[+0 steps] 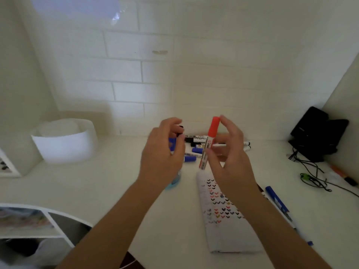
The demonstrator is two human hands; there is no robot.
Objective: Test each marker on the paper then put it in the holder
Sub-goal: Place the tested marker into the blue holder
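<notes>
My right hand (229, 152) pinches a white marker with a red cap (208, 144) and holds it nearly upright above the desk, cap up. My left hand (163, 152) hovers to its left with loosely curled fingers and nothing visibly in it. Behind that hand stands a blue translucent holder (174, 182), mostly hidden, with blue and black marker caps (179, 130) showing above it. A folded white paper (223, 220) covered in small coloured test marks lies below my right hand. Several loose markers (196, 146) lie at the back by the wall.
A blue marker (276, 200) lies right of the paper. Black cables (312, 179), an orange highlighter (343, 174) and a black device (316, 133) fill the right corner. A white bin (66, 144) stands at the left, and white shelving (58, 220) is at the lower left.
</notes>
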